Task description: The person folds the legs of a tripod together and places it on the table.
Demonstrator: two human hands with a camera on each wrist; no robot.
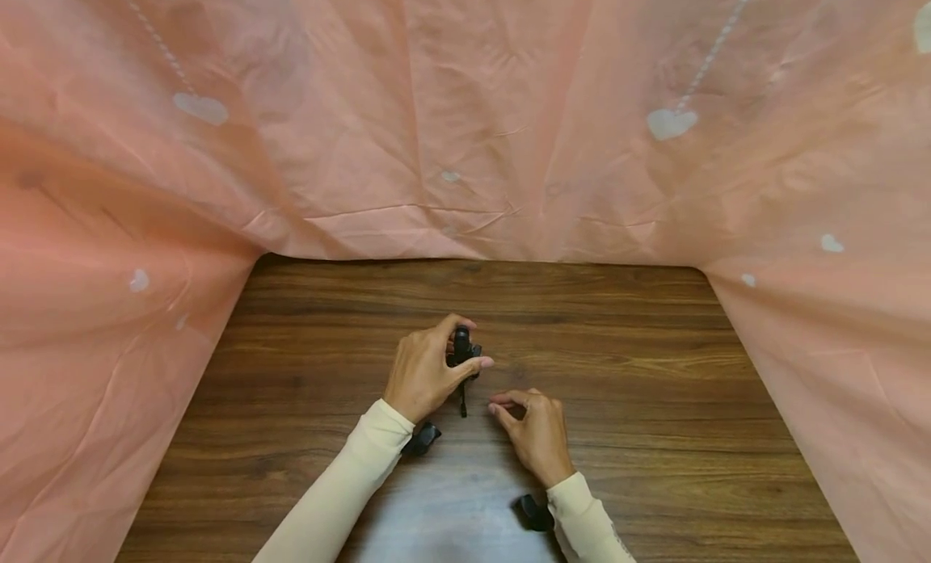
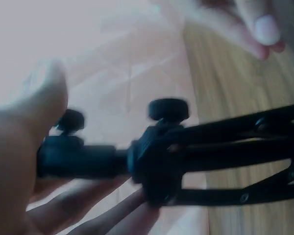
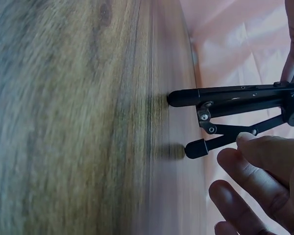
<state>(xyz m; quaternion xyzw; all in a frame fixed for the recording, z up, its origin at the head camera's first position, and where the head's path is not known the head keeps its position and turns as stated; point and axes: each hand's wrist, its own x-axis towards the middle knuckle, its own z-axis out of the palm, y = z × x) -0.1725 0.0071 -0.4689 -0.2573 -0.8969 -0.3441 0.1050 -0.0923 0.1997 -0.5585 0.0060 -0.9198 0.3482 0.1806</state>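
A small black tripod [image 1: 463, 349] stands roughly upright over the wooden table, gripped near its top by my left hand [image 1: 424, 371]. In the left wrist view, the tripod [image 2: 159, 164] shows two knobs and hinged braces between its legs; the palm is at its top end, with fingers along one side. The right wrist view shows rounded feet on the tripod [image 3: 245, 100] close to the tabletop, its legs slightly apart. My right hand [image 1: 538, 434] hovers just right of the tripod, separated by a gap. Its fingers [image 3: 252, 178] are loosely bent, holding nothing.
A brown wood-grain table [image 1: 618, 369] lies beneath both hands. Pink cloth [image 1: 509, 127] with pale hearts hangs along its back and sides. Black wrist cameras [image 1: 533, 513] are worn at both cream sleeves [image 1: 349, 474].
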